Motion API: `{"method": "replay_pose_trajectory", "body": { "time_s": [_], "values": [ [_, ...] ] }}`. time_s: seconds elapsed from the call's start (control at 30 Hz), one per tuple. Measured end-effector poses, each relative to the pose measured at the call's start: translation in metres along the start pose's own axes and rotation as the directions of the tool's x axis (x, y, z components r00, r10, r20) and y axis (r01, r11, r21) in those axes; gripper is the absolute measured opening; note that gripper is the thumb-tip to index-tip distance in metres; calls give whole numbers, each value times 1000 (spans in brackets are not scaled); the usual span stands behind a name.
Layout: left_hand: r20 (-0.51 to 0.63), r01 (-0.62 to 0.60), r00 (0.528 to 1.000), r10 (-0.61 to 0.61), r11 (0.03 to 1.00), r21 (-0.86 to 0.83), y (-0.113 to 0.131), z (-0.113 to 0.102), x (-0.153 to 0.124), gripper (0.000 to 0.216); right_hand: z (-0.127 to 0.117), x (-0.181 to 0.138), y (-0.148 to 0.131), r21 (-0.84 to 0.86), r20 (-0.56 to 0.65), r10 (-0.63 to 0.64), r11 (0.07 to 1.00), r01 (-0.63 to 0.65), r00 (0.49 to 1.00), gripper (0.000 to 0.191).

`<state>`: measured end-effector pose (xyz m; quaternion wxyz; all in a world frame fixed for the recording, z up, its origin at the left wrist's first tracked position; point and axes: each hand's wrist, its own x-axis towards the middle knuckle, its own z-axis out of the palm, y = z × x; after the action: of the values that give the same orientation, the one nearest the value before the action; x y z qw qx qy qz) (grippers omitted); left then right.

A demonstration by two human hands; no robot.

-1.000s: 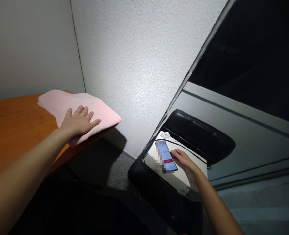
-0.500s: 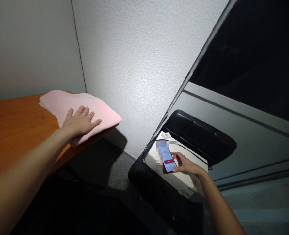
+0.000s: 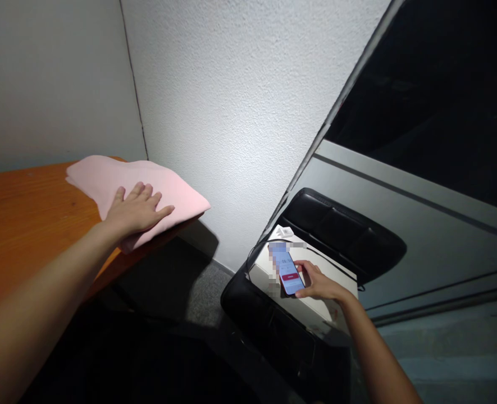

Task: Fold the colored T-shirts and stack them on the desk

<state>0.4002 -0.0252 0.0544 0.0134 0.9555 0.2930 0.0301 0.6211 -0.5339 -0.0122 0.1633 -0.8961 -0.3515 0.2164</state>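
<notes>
My left hand (image 3: pixel 135 210) lies flat with its fingers spread on a folded pink cloth (image 3: pixel 178 188). The cloth rests on the corner of an orange-brown wooden table (image 3: pixel 29 207), its right edge along the table's edge. Lower right, my right hand (image 3: pixel 319 282) grips a smartphone (image 3: pixel 289 269) by its right side and lower corner, thumb below and fingers above. The lit screen faces up and shows large digits and a red button. Beneath the phone is a white box (image 3: pixel 336 264); whether the phone touches it I cannot tell.
The box sits on a black padded chair (image 3: pixel 345 230). A small white charger-like piece (image 3: pixel 285 232) and a black cable (image 3: pixel 324 254) lie on the box. A textured white wall (image 3: pixel 227 112) stands behind, with a dark window panel (image 3: pixel 442 101) at right.
</notes>
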Motion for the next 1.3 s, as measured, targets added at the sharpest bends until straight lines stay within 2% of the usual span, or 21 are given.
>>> {"method": "replay_pose_trajectory", "body": {
  "time_s": [0.13, 0.33, 0.67, 0.77, 0.83, 0.9, 1.07, 1.17, 1.3],
  "values": [
    [4, 0, 1000, 0, 1000, 14, 1, -1, -1, 80, 1, -1, -7, -8, -32, 52, 999, -52, 998, 89],
    [-6, -8, 1000, 8, 1000, 14, -2, 1, 0, 80, 1, -3, -9, -27, -28, 40, 999, -40, 999, 98],
    [-24, -16, 1000, 16, 1000, 9, -2, 5, 2, 80, 1, -3, -4, -17, -31, 24, 1000, -25, 999, 102],
    [-15, -12, 1000, 13, 1000, 17, -1, 4, 1, 81, 4, -1, -8, -25, -69, 66, 997, -68, 995, 85],
    [-10, -11, 1000, 11, 1000, 21, -1, 3, 0, 81, 9, 3, -15, -50, -149, 144, 987, -153, 978, 68],
    [-11, -10, 1000, 10, 1000, 20, -1, 3, 0, 81, 15, 8, -26, -89, -248, 236, 960, -264, 940, 62],
    [-3, -6, 1000, 6, 1000, 24, 1, 0, -2, 82, 31, 20, -57, -179, -389, 354, 877, -446, 850, 79],
    [7, 2, 1000, -2, 1000, 23, 2, -2, -2, 82, 36, 24, -70, -200, -417, 382, 847, -493, 825, 85],
    [2, 7, 1000, -7, 1000, 10, 2, -2, -2, 81, 39, 27, -76, -236, -434, 399, 815, -529, 808, 80]
  ]
}}
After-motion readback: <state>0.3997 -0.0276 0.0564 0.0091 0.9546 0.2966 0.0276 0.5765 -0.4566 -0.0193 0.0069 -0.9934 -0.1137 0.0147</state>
